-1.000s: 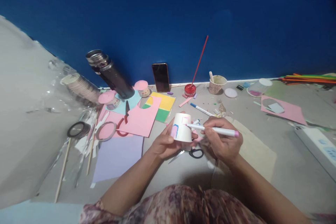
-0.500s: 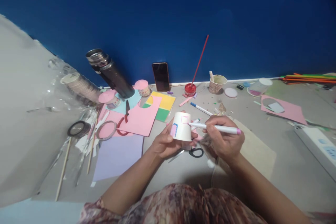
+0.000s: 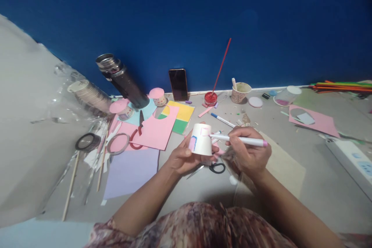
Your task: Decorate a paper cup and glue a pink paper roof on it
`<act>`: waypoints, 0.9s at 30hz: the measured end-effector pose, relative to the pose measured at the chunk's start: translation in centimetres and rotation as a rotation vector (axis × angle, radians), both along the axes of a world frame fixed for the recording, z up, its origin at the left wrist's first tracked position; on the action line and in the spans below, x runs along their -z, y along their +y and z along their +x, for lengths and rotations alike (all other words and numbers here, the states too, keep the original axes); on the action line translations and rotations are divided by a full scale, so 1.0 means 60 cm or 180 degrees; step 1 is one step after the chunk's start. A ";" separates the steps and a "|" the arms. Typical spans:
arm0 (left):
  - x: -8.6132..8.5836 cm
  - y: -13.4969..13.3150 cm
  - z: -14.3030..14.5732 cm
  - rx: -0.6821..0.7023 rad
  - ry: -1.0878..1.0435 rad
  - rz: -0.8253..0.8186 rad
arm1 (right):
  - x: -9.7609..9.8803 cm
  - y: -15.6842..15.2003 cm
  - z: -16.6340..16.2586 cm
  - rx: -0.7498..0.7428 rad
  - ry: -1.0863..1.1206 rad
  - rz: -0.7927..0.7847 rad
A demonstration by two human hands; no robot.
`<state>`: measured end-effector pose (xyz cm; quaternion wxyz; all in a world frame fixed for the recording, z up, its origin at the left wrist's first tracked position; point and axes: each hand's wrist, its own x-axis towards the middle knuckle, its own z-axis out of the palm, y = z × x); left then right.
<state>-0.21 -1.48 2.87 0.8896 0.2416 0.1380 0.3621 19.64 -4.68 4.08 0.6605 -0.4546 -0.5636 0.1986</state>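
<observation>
My left hand [image 3: 183, 157] is wrapped round a white paper cup [image 3: 200, 145], held upside down above the table. On the cup's side are a pink patch edged in blue and a thin pink square outline. My right hand [image 3: 251, 151] grips a white marker [image 3: 247, 140] with a pink end, its tip at the cup's right side beside the outline. Beneath the hands lie scissors with black handles [image 3: 217, 168], partly hidden. A marker with a blue cap [image 3: 222, 119] rests on the table behind the cup.
Pink card [image 3: 158, 130] with a cut-out, purple paper [image 3: 130, 174], red-handled scissors [image 3: 135, 139] and tape rolls [image 3: 117, 144] lie to the left. A dark flask [image 3: 124, 83], a phone [image 3: 178, 84] and a small patterned cup [image 3: 240, 93] stand along the blue wall. At right sits a power strip [image 3: 351, 159].
The marker tip has shifted slightly right and away from the outline on the cup. The pink square outline shows more fully. My left hand keeps the cup in nearly the same place.
</observation>
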 end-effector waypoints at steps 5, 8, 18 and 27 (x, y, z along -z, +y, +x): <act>0.004 -0.001 0.001 -0.0028 0.0065 -0.0001 | -0.006 0.000 -0.003 0.0006 0.0053 0.0095; 0.006 -0.002 0.003 -0.0053 0.0112 0.0071 | -0.015 0.000 -0.008 0.0003 0.0079 0.0114; 0.011 -0.003 0.001 -0.0013 0.0340 0.0227 | -0.032 -0.001 -0.017 -0.0036 0.0055 0.0103; 0.003 -0.002 0.002 -0.0031 0.0243 0.0109 | -0.012 -0.001 -0.004 0.0031 0.0001 0.0014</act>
